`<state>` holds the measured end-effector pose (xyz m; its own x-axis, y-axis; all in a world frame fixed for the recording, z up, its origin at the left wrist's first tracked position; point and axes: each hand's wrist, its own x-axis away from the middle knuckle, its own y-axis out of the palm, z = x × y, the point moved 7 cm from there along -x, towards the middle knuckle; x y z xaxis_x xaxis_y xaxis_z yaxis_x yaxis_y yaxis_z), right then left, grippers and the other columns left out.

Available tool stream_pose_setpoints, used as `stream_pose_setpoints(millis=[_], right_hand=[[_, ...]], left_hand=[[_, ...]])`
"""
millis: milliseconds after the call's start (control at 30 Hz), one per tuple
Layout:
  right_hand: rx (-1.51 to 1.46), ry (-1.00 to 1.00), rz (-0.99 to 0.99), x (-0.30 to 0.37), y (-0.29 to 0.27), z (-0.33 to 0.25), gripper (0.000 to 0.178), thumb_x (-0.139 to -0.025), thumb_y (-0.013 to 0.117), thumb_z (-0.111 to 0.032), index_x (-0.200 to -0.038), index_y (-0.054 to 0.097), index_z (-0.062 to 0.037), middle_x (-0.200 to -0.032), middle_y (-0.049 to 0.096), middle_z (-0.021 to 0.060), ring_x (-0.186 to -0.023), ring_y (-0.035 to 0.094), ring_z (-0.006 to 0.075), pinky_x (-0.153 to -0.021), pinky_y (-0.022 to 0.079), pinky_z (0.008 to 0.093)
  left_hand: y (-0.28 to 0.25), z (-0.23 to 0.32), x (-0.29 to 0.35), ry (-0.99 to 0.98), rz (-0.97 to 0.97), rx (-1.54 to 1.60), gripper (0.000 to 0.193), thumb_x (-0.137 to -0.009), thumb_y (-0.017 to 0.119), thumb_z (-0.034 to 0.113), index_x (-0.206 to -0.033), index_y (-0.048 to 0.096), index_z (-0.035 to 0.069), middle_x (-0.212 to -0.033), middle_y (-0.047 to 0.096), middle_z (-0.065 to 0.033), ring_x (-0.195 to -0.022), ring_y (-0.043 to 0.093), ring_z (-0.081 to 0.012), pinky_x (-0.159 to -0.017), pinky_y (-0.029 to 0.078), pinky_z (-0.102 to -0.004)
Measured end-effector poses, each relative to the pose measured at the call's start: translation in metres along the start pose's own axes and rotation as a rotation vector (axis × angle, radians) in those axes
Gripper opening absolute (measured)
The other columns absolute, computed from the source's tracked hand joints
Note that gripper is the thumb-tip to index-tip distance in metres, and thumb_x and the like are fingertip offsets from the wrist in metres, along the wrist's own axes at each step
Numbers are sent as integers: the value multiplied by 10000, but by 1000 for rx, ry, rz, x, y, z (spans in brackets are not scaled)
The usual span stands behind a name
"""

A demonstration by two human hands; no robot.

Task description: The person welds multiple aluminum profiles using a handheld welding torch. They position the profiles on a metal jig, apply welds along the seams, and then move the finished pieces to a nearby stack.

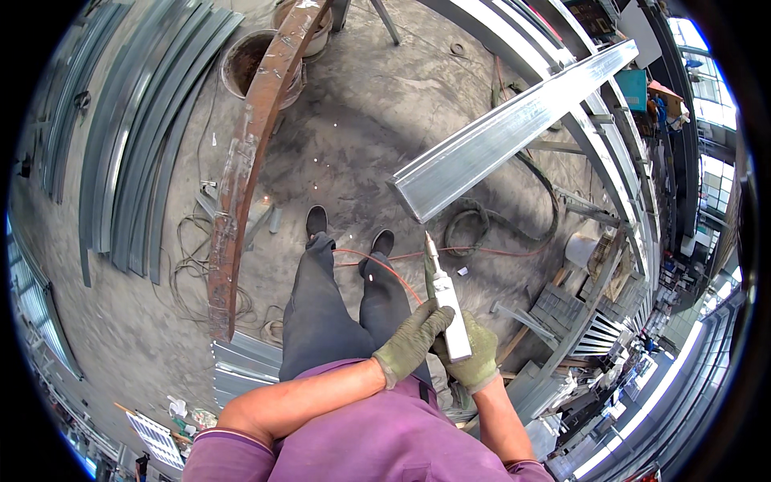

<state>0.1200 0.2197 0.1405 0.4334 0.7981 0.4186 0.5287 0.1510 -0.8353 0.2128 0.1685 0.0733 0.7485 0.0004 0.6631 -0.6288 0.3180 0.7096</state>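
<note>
Both my hands wear olive-green work gloves and hold a white welding gun (pixel 450 317) with a narrow metal nozzle and copper-coloured tip. My left hand (pixel 411 344) is closed at its left side, fingers against the body. My right hand (pixel 475 352) wraps the gun from the right and below; part of its grip is hidden. The nozzle points away from me, its tip just short of the near end of a shiny metal channel (pixel 514 132). That channel slants up to the right, across a long metal frame (pixel 606 132).
A rusty steel beam (pixel 249 153) runs along the left, with a bucket (pixel 241 71) beside it. Long metal profiles (pixel 140 136) lie farther left. A red hose (pixel 384 271) crosses near my legs; a dark coiled hose (pixel 474 229) lies on the floor. Stacked metal pieces (pixel 560 309) stand right.
</note>
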Motion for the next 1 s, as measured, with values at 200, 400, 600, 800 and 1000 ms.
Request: stream_pose_setpoints(millis=[200, 400, 600, 800, 1000], right_hand=[[7, -38, 21, -10, 1, -3, 395, -822, 897, -344, -1087, 721, -110, -893, 699, 92, -746, 731, 328, -618, 572, 443], [10, -69, 61, -17, 1, -7, 369, -834, 893, -338, -1072, 724, -111, -889, 687, 88, -714, 721, 322, -591, 560, 439], [29, -87, 68, -24, 0, -11, 360, -840, 889, -353, -1039, 721, -106, -853, 672, 90, -694, 716, 326, -577, 554, 441], [55, -76, 42, -27, 0, -13, 351, -850, 881, -364, -1028, 723, -106, -848, 670, 91, -693, 716, 324, -580, 555, 442], [54, -97, 56, -29, -3, -16, 349, -860, 873, -374, -1024, 722, -105, -844, 666, 94, -687, 714, 325, -575, 551, 445]], left_hand=[[-5, 12, 0, 35, 6, -33, 450, -1157, 540, 418, -1413, 607, 53, -1212, 698, -41, -1094, 670, -142, -991, 535, -322], [-10, 12, -4, 36, -12, 47, 461, -1149, 589, 412, -1429, 589, 46, -1221, 658, -15, -1129, 616, -104, -1002, 514, -293], [-12, 13, -6, 30, -5, 77, 467, -1151, 587, 424, -1436, 591, 54, -1207, 662, -15, -1127, 617, -103, -997, 515, -294], [-16, 13, -8, 44, 8, 48, 468, -1151, 585, 425, -1442, 591, 58, -1215, 669, -21, -1128, 622, -109, -996, 515, -294], [-14, 14, -8, 37, 10, 56, 455, -1150, 586, 424, -1425, 601, 62, -1212, 672, -21, -1124, 626, -110, -988, 520, -294]])
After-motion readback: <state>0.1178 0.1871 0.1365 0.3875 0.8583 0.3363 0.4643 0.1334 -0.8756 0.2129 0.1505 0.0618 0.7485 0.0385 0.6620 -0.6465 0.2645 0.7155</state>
